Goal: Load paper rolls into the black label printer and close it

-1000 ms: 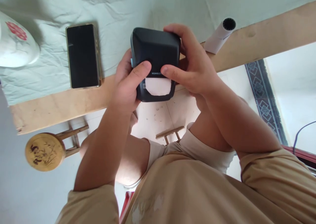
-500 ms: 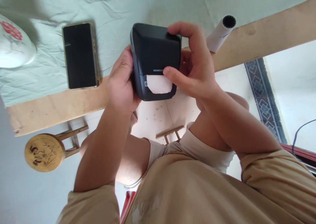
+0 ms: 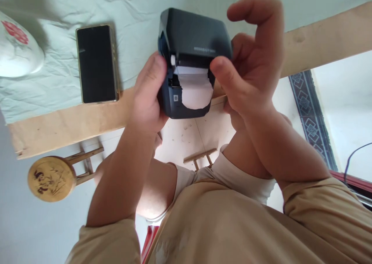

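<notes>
I hold a small dark label printer (image 3: 192,35) over the table's front edge. Its lid is lifted and a white strip of label paper (image 3: 195,89) hangs from the gap over the front. My left hand (image 3: 148,97) grips the printer's left side, thumb near the paper roll's end. My right hand (image 3: 251,70) is at the printer's right side; its thumb presses on the lid's edge beside the paper, and its fingers curl above, partly off the body.
A black phone (image 3: 97,63) lies on the pale cloth (image 3: 58,81) to the left. A white bowl with a red flower (image 3: 17,50) sits at far left. The wooden table edge (image 3: 66,124) runs across. A round wooden stool (image 3: 52,177) stands on the floor below.
The printer's lid has swung up, exposing the paper roll slot. My right hand rose and moved right, fingers lifting off the top. The white tube behind it is now hidden.
</notes>
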A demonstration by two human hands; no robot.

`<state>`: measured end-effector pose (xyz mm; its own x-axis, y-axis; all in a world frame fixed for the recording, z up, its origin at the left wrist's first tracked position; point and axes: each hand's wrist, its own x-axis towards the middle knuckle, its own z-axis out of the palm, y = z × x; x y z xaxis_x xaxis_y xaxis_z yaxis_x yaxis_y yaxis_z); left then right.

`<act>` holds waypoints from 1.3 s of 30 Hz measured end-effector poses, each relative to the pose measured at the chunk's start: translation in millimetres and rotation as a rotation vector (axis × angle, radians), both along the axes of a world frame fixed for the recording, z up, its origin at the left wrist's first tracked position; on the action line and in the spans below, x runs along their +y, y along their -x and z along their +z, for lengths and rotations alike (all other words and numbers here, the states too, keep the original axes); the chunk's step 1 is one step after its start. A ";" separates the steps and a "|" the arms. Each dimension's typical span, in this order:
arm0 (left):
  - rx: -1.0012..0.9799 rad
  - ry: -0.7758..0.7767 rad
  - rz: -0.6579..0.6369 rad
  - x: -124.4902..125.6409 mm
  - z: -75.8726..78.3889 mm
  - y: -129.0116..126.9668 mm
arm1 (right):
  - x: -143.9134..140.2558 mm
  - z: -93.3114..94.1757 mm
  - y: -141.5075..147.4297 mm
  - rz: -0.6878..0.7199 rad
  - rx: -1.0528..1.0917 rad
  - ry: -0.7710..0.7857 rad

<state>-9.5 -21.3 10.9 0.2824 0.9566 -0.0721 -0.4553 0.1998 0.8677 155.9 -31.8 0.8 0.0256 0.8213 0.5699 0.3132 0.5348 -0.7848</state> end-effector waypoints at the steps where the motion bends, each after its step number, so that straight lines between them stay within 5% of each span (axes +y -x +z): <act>1: 0.008 -0.009 0.002 0.0 -1.4 0.7 | 1.8 0.6 1.9 -0.005 0.041 -0.013; 7: 0.099 -0.108 -0.045 1.4 -6.8 3.7 | 8.8 8.5 7.5 -0.026 0.258 -0.117; 14: 0.051 -0.127 -0.061 4.7 -11.2 6.8 | -2.5 26.0 -2.8 -0.189 -0.140 -0.070; 23: 0.054 -0.129 -0.036 3.4 -12.0 4.7 | -1.1 18.7 -4.3 -0.153 -0.306 -0.081; 28: 0.130 -0.079 -0.001 2.0 -10.0 3.7 | 0.1 33.1 1.4 -0.142 -0.774 0.216; 31: 0.157 -0.107 -0.045 1.9 -8.8 5.9 | 1.1 44.1 2.5 -0.115 -0.862 0.396; 35: 0.153 -0.102 -0.082 0.6 -6.4 6.6 | -1.0 47.3 -4.4 -0.022 -0.695 0.397; 39: 0.087 -0.069 -0.011 2.2 -8.8 4.7 | -3.1 40.3 -15.5 0.193 -0.103 0.382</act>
